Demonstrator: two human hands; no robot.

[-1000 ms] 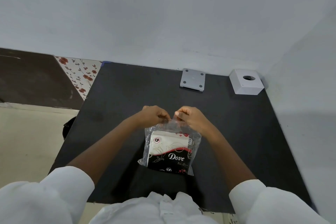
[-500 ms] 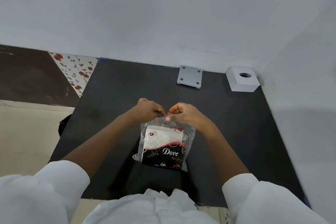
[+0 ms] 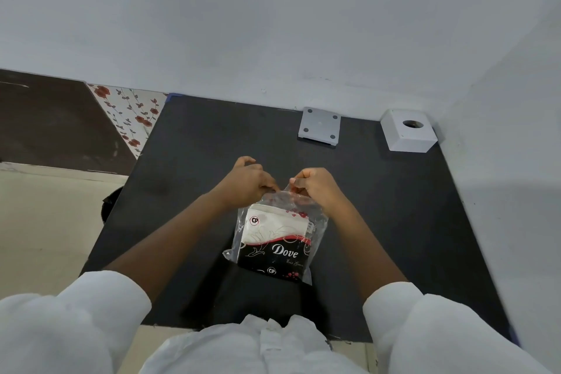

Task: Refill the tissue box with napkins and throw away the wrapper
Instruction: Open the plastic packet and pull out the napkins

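I've got both hands, left (image 3: 247, 182) and right (image 3: 315, 188), pinched on the wrapper's (image 3: 274, 240) top edge mid-bench, napkins sealed inside. Nothing's refilled yet: the box (image 3: 406, 135) waits at the far right corner, wrapper undiscarded.

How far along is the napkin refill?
Nothing looks finished. The left hand and right hand pinch the top edge of the clear wrapper, with the Dove napkin pack inside. The white tissue box and its grey base plate lie apart. Left: filling, closing, binning.
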